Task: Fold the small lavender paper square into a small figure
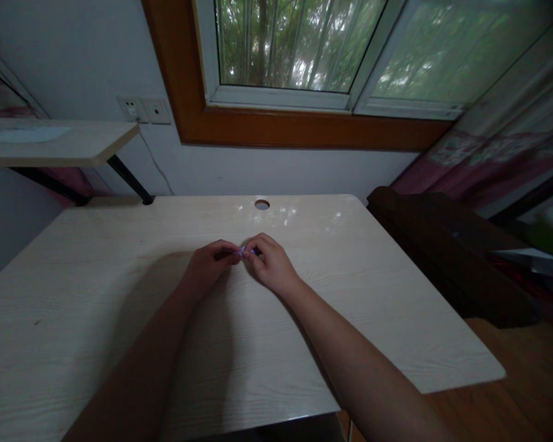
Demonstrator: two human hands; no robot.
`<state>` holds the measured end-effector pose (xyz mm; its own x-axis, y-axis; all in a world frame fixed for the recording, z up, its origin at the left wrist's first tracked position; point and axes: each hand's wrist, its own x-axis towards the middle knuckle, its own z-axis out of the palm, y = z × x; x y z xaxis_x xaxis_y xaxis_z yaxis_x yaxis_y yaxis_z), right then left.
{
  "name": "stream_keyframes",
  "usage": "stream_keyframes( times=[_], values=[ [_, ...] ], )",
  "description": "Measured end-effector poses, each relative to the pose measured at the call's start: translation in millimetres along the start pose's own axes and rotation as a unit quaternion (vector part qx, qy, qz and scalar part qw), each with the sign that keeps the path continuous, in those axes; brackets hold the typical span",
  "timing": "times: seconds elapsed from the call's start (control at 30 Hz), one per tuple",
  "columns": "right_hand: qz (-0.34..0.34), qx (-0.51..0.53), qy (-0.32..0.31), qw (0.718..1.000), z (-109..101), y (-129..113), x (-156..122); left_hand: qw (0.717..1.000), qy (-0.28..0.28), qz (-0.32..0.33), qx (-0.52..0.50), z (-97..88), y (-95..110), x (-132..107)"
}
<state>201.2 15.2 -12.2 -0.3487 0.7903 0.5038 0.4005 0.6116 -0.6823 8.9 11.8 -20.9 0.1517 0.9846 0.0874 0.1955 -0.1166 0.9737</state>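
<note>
Pale wood-grain worktop (120,319), filling the view from 9 through 6 to 3 o'clock. Window (295,49) at 12 o'clock, orange-brown frame, foliage beyond. Judged the main light source, hence the work set mid-worktop facing it. Dark cabinet (442,245) at 3 o'clock, just beside the worktop edge, with patterned curtain (498,147) above it at 2. Small shelf (74,144) at 10 o'clock, on a black bracket. Wall sockets (144,110) at 11. Round cable hole (262,204) at 12, near the far edge, apart from the hands.

At centre, left hand (209,263) and right hand (271,265), fingertips meeting, both curled and pinching a tiny purple-blue item (245,250) from opposite sides. Item held low, on or just above the surface; cannot tell which. Wrists apparently down on the worktop, probably for steadiness with so small a piece. Nature of the item too small to tell.
</note>
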Motion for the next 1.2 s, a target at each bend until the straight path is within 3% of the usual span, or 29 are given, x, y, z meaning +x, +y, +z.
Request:
stream_keyframes(
  times=[0.47,0.63,0.83,1.2],
  values=[
    [0.001,-0.004,0.003,1.000,-1,-3,0,0.996,0.005,-0.024,-0.081,1.3,7,-2],
    [0.002,-0.004,0.019,1.000,0,0,0,0.998,0.000,-0.017,-0.061,-1.1,4,0],
    [0.003,0.002,0.027,1.000,2,2,0,0.998,-0.044,-0.051,-0.015,-2.9,5,0],
    [-0.010,0.004,0.025,1.000,0,0,0,0.997,-0.048,-0.063,-0.027,-2.0,13,-2]
  ],
)
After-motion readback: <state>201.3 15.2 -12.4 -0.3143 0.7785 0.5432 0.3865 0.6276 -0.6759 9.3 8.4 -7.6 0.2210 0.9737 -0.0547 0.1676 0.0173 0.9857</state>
